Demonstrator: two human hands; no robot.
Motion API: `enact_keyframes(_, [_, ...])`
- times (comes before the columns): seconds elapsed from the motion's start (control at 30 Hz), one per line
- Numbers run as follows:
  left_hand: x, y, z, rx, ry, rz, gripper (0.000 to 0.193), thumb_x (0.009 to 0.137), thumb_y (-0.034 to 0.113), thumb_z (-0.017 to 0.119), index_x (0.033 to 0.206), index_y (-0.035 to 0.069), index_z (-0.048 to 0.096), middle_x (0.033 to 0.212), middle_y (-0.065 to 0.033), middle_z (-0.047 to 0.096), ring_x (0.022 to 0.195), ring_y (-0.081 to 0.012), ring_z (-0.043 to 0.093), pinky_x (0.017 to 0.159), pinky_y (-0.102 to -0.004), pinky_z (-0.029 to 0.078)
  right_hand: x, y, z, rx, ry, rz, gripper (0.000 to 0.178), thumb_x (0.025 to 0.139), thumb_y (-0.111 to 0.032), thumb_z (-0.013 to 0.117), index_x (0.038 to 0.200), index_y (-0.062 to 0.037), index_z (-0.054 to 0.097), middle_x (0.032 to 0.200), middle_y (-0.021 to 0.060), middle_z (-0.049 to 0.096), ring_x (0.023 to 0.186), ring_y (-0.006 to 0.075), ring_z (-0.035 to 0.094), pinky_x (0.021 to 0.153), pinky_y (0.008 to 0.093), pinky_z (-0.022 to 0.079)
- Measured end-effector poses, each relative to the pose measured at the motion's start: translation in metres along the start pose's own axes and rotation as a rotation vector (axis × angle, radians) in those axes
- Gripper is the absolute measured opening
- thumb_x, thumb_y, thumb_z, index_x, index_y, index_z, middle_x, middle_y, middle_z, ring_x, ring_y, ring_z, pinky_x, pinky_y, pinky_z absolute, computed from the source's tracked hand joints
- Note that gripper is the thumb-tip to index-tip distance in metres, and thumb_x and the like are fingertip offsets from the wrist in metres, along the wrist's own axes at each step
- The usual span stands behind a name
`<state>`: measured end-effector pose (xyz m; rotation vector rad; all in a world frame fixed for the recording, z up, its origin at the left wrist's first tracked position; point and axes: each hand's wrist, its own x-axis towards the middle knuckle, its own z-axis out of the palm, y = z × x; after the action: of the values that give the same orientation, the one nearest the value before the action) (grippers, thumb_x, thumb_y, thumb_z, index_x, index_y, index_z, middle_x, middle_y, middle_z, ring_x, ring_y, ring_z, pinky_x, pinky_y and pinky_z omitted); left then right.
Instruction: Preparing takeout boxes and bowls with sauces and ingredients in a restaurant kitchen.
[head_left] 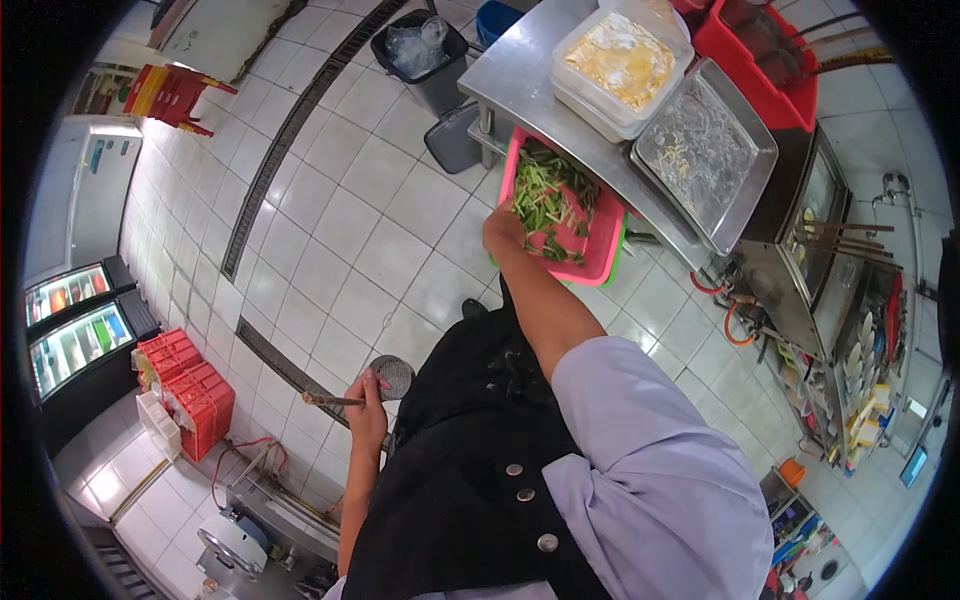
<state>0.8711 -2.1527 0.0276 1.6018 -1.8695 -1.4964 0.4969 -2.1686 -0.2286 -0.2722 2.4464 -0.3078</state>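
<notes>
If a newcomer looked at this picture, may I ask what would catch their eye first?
Probably the bright pink tub of cut green vegetables, above and right of centre, with the right grip at its left side. Next might come the round perforated skimmer held in the left grip, lower left of centre, and the red plastic crates toward the left edge.

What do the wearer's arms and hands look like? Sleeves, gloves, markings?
Left hand and right hand: bare, no gloves or watch visible. Right arm: loose, pale lavender fabric sleeve, plain, creased, ending well short of the wrist, forearm uncovered. Left forearm also bare; its sleeve is mostly out of sight. No cables or markings seen on either.
</notes>
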Motion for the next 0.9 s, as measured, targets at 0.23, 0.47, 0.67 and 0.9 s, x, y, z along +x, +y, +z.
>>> enact_keyframes(0.23, [0.017,0.005,0.008,0.124,0.024,-0.072,0.047,0.114,0.031,0.048,0.08,0.002,0.061,0.066,0.0039,0.041,0.065,-0.0088,0.037,0.059,-0.0307,0.029,0.0,-0.004,-0.037,0.177,-0.012,0.024,0.063,0.103,-0.046,0.054,0.143,-0.0003,0.037,0.117,0.032,0.071,0.106,0.0484,0.072,0.092,0.0581,0.057])
enact_keyframes(0.47, [0.041,0.043,0.027,0.1,-0.023,-0.071,0.046,0.113,0.03,0.049,0.081,0.001,0.062,0.065,0.0045,0.04,0.063,-0.0076,0.034,0.057,-0.0304,0.026,0.06,0.07,-0.046,0.266,0.183,0.064,0.069,0.097,-0.063,0.057,0.136,-0.0065,0.053,0.121,0.0276,0.071,0.115,0.0487,0.067,0.1,0.0594,0.052])
enact_keyframes(0.67, [0.039,0.041,0.03,0.137,-0.055,-0.05,0.043,0.113,0.027,0.049,0.083,-0.001,0.062,0.066,-0.0038,0.048,0.067,-0.0104,0.042,0.061,-0.0307,0.035,0.057,0.085,-0.037,-0.152,0.134,-0.136,0.095,0.081,-0.076,0.07,0.144,-0.0084,0.048,0.138,0.0236,0.061,0.128,0.0443,0.06,0.105,0.0561,0.049])
enact_keyframes(0.9, [0.055,0.048,0.05,0.206,-0.15,0.0,0.042,0.113,0.028,0.051,0.085,-0.002,0.064,0.066,-0.0076,0.052,0.064,-0.015,0.045,0.061,-0.0334,0.04,0.082,0.084,-0.021,-0.136,0.237,-0.101,0.075,0.083,-0.055,0.078,0.14,-0.0142,0.055,0.139,0.0228,0.06,0.126,0.0427,0.06,0.104,0.0527,0.051])
